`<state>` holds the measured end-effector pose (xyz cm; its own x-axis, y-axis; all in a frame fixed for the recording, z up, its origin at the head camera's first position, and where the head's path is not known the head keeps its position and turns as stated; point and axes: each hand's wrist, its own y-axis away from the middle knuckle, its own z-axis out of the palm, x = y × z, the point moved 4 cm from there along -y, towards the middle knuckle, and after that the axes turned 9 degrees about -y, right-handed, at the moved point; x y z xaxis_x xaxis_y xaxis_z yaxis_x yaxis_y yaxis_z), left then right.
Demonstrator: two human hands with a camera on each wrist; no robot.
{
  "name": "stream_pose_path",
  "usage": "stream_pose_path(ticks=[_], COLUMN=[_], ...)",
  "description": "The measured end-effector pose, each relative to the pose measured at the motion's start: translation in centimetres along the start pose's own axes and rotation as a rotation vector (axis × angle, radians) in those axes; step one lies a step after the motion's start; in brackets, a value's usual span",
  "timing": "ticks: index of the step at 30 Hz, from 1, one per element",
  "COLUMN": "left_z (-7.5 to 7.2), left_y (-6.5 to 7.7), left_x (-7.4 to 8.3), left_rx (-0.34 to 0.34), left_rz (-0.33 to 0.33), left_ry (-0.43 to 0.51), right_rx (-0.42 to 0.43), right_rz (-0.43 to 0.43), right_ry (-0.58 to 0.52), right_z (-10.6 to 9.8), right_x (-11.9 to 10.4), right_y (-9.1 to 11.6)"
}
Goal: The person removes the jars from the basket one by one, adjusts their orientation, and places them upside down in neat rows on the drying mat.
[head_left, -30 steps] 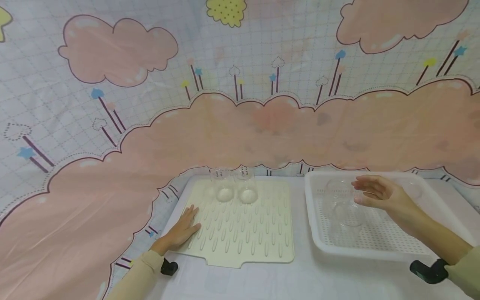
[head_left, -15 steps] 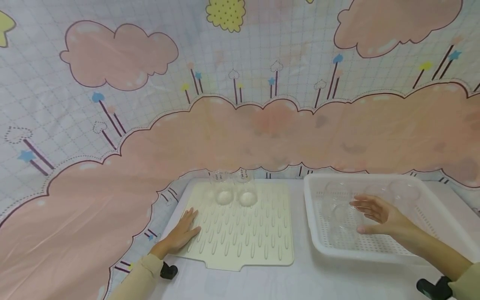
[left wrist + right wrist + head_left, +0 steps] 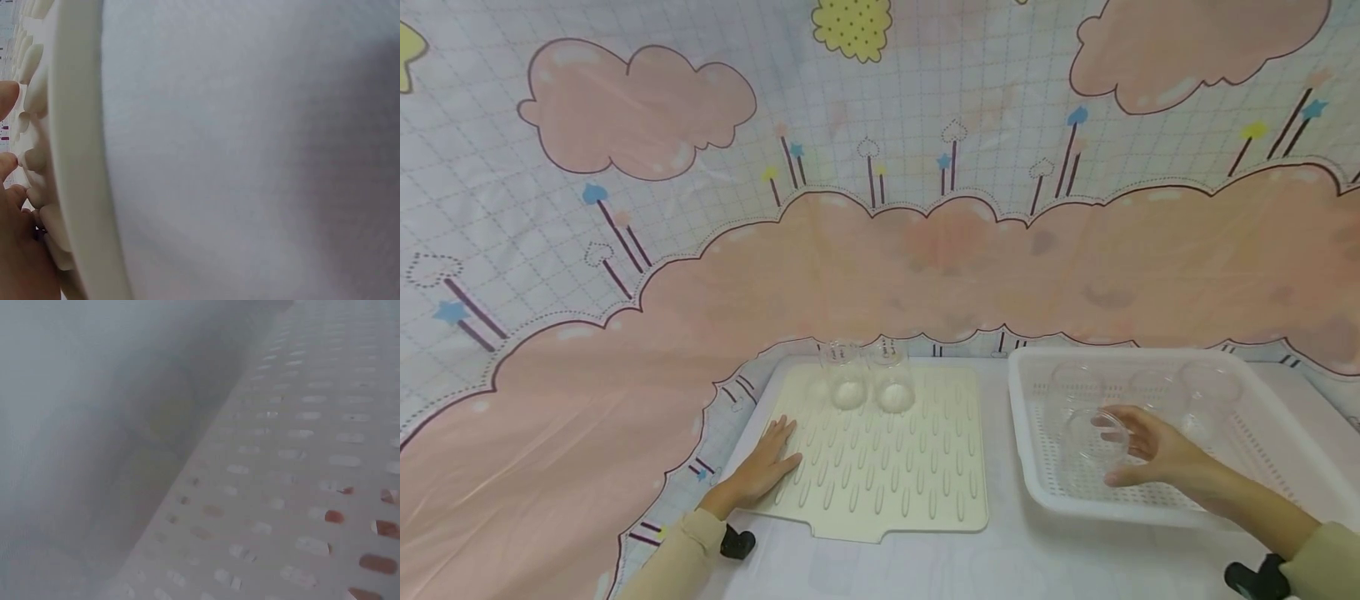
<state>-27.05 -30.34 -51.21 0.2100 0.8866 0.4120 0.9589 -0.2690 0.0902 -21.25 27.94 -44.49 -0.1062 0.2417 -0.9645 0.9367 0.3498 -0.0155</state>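
My left hand (image 3: 758, 468) lies with fingers spread on the left edge of a cream ridged draining mat (image 3: 925, 467). In the left wrist view its fingers (image 3: 7, 165) rest beside the mat's raised ridges. My right hand (image 3: 1161, 450) reaches into a white perforated basket (image 3: 1026, 467). Its fingers and thumb curve round the right side of a clear cup (image 3: 1086, 462), near its rim. Two clear cups, a left one (image 3: 847, 392) and a right one (image 3: 892, 396), stand side by side at the back of the mat.
Several more clear cups, among them one at the back right (image 3: 1210, 387), are in the basket. The right wrist view is mostly the basket's slotted wall (image 3: 300, 450). A white cloth (image 3: 940, 567) covers the table, and a patterned curtain (image 3: 865, 275) hangs behind.
My right hand has come down into the basket and closed in round the near clear cup. The left hand stays on the mat.
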Motion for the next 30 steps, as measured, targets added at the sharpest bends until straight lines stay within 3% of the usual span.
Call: stream_pose_path(ticks=[7,20,30], left_z=[-0.1,-0.3,-0.1], left_y=[0.1,0.5,0.3], left_x=[0.0,0.3,0.3], left_rx=[-0.018,-0.025,0.050], left_rz=[-0.004,-0.009,0.049], left_ry=[-0.011,0.002,0.023], right_rx=[-0.043,-0.148,-0.153], right_rz=[0.067,0.020,0.014], right_ry=[-0.007,-0.071,-0.073], right_z=[0.9,1.4,1.3], right_x=[0.6,1.4,1.5], right_y=[-0.4,-1.6,-1.6])
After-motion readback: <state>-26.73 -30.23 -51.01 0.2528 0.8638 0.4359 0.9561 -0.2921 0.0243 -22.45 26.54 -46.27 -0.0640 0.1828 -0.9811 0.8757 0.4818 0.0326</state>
